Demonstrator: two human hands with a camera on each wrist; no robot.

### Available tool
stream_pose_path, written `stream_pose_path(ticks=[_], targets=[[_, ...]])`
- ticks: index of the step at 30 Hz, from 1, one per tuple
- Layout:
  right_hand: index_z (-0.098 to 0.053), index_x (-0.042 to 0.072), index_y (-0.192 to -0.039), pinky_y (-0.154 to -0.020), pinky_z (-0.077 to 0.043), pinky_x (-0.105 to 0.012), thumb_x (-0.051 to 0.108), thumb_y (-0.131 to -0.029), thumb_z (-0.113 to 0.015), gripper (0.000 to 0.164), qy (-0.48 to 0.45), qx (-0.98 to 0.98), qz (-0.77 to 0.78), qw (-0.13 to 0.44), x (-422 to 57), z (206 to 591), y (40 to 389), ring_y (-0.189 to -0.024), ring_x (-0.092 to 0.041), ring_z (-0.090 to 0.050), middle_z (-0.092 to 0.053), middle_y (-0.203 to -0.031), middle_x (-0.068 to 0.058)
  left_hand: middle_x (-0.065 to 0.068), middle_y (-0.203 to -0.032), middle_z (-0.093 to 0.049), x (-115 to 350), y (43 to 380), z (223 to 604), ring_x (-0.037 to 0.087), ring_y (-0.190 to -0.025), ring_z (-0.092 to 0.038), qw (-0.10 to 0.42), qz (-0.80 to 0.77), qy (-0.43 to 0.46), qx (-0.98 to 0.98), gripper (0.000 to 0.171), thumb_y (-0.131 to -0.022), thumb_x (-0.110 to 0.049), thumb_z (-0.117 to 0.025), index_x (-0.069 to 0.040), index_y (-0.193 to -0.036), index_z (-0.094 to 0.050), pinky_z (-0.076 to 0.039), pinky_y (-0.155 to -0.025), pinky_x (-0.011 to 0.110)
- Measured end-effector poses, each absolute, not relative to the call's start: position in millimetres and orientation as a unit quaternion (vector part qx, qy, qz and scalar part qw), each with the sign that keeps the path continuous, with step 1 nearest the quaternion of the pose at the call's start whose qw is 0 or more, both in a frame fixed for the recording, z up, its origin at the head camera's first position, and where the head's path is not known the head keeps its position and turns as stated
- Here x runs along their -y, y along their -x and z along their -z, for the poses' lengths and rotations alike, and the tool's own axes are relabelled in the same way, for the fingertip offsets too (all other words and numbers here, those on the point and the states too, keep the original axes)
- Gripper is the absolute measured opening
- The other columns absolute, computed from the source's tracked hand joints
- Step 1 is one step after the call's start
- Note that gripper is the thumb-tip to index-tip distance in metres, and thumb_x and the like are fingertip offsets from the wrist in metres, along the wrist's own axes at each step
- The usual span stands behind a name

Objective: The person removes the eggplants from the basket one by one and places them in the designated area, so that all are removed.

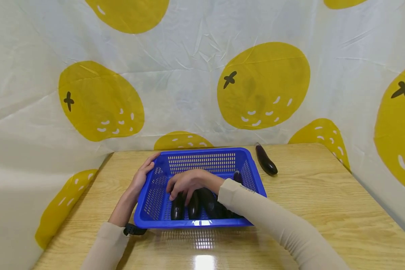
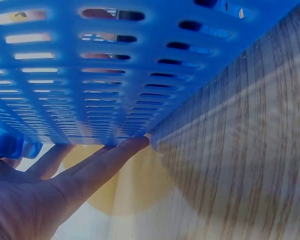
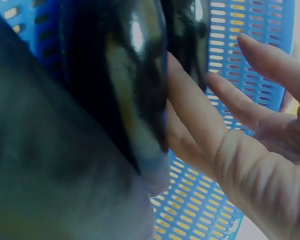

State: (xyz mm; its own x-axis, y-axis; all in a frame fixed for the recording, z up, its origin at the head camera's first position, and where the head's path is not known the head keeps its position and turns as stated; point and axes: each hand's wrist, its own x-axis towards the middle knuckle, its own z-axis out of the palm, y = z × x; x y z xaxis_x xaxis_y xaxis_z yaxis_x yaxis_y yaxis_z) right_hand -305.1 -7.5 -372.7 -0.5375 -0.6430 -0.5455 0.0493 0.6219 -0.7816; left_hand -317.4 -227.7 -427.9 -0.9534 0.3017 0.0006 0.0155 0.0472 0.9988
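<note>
In the head view a blue plastic basket (image 1: 202,151) with slotted walls stands on the table, with several dark eggplants (image 1: 209,204) lying side by side in it. My right hand (image 1: 189,182) reaches in from above. It holds the upper end of the leftmost eggplant (image 1: 177,210), thumb on one side and fingers on the other; its stem end is hidden under the hand. In the right wrist view a larger eggplant (image 3: 140,65) lies beside these fingers. My left hand (image 1: 141,176) rests at the basket's left rim, its fingers (image 2: 105,162) stretched along the outer wall.
Another eggplant (image 1: 266,160) lies on the wooden table (image 1: 310,187), right of the basket. Behind the table hangs a pale cloth (image 1: 182,93) printed with yellow fruit. A black strap (image 1: 135,229) circles the left wrist.
</note>
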Motion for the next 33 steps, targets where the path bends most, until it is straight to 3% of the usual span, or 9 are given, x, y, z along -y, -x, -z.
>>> stream_pose_path(ticks=[4,10,15,27,33], targets=[[-0.054,0.002,-0.142,-0.086,-0.061,-0.05,0.005,-0.095,-0.071,0.05,0.195,-0.791,0.393,0.426,11,378,303,-0.106,-0.033,-0.063,-0.058,-0.122,-0.013,0.008,-0.174,-0.017,228,316,427,0.037,-0.155,-0.026,0.107,-0.679,-0.11,-0.718,0.052,-0.115,-0.032,-0.021,-0.026,-0.166,-0.021,-0.033,-0.118,0.053],[-0.051,0.002,-0.143,-0.083,-0.062,-0.05,0.002,-0.091,-0.076,0.058,0.194,-0.793,0.402,0.414,15,383,300,-0.104,-0.028,-0.063,-0.058,-0.118,-0.013,0.009,-0.174,-0.016,229,315,428,0.043,-0.155,-0.026,0.108,-0.676,-0.115,-0.72,0.052,-0.114,-0.035,-0.021,-0.028,-0.166,-0.02,-0.031,-0.119,0.064],[-0.053,0.003,-0.14,-0.083,-0.062,-0.049,0.002,-0.085,-0.082,0.062,0.193,-0.797,0.405,0.404,16,384,300,-0.099,-0.026,-0.065,-0.058,-0.118,-0.013,0.01,-0.173,-0.017,230,316,430,0.044,-0.154,-0.027,0.102,-0.671,-0.115,-0.725,0.052,-0.114,-0.035,-0.021,-0.029,-0.166,-0.021,-0.031,-0.117,0.067],[-0.059,0.007,-0.126,-0.08,-0.062,-0.051,0.001,-0.084,-0.083,0.049,0.211,-0.807,0.418,0.36,15,389,304,-0.098,-0.029,-0.064,-0.053,-0.118,-0.014,0.011,-0.173,-0.019,230,316,429,0.043,-0.153,-0.03,0.111,-0.677,-0.123,-0.717,0.052,-0.114,-0.035,-0.021,-0.029,-0.166,-0.02,-0.034,-0.117,0.062],[-0.059,0.007,-0.123,-0.076,-0.062,-0.05,-0.003,-0.082,-0.083,0.048,0.22,-0.814,0.423,0.332,16,391,305,-0.094,-0.028,-0.063,-0.053,-0.122,-0.016,0.011,-0.173,-0.02,230,316,429,0.04,-0.154,-0.03,0.109,-0.678,-0.125,-0.716,0.052,-0.115,-0.032,-0.02,-0.026,-0.167,-0.019,-0.037,-0.117,0.052]])
